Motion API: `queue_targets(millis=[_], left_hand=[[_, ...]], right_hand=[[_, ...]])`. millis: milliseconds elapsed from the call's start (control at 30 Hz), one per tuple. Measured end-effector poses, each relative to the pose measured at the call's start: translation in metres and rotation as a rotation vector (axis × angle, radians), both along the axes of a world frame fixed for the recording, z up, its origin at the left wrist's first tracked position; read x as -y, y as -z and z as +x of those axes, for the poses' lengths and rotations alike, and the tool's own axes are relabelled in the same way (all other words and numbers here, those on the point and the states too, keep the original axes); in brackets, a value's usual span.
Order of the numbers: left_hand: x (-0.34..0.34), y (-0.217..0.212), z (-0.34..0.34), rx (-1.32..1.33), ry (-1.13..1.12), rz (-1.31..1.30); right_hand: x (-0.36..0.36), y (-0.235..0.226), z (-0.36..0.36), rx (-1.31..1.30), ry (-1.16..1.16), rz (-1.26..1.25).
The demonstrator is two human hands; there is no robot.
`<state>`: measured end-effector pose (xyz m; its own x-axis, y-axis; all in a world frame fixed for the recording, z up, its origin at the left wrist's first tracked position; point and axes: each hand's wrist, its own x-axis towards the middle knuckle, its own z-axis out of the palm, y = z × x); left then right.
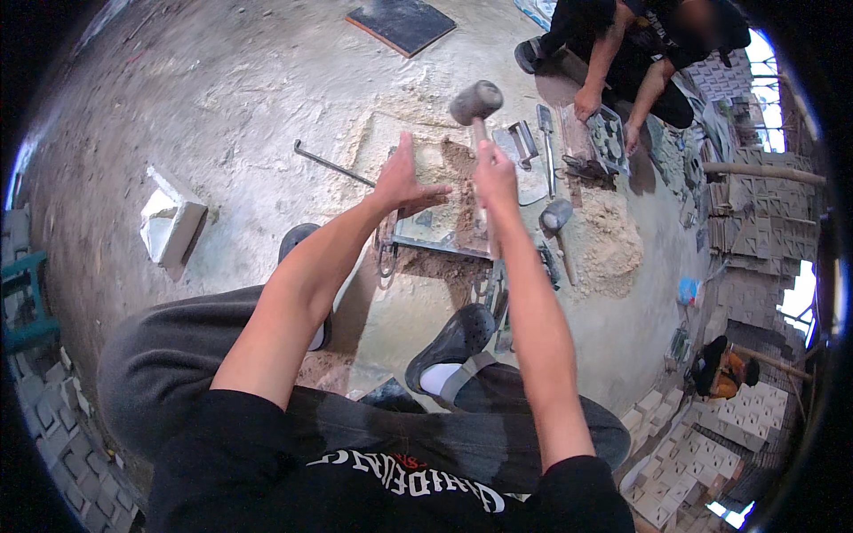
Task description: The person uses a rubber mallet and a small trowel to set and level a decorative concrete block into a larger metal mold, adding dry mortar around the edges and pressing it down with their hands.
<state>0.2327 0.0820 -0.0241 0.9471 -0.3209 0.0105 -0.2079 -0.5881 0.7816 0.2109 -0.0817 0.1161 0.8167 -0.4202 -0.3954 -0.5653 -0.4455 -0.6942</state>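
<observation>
My right hand [495, 173] grips the handle of a rubber mallet [476, 101], whose dark head is raised above a metal mould [440, 233] on the ground. My left hand [402, 180] is spread flat, fingers apart, over the sandy fill of that mould. The mould sits between my two feet, on a patch of damp brown sand.
Another person [640, 53] crouches at the far right with hands on a metal tray mould [609, 133]. A trowel [545, 124], a metal scoop [558, 222], a sand pile [609, 244], a bent steel rod [329, 164], a white block [171, 222] and stacked cast tiles [702, 444] lie around.
</observation>
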Motion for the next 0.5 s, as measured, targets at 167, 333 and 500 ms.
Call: queue_targets(millis=[167,333,500], left_hand=[[0.002,-0.004,0.011,-0.059,0.070,-0.028],[0.001,-0.002,0.003,-0.005,0.029,0.005],[0.023,-0.014,-0.013,0.169,0.056,0.223]], right_hand=[[0.049,0.011,0.017,-0.195,0.081,0.467],[0.022,0.005,-0.008,-0.246,-0.064,0.309],[0.037,0.023,-0.017,-0.180,-0.237,0.102]])
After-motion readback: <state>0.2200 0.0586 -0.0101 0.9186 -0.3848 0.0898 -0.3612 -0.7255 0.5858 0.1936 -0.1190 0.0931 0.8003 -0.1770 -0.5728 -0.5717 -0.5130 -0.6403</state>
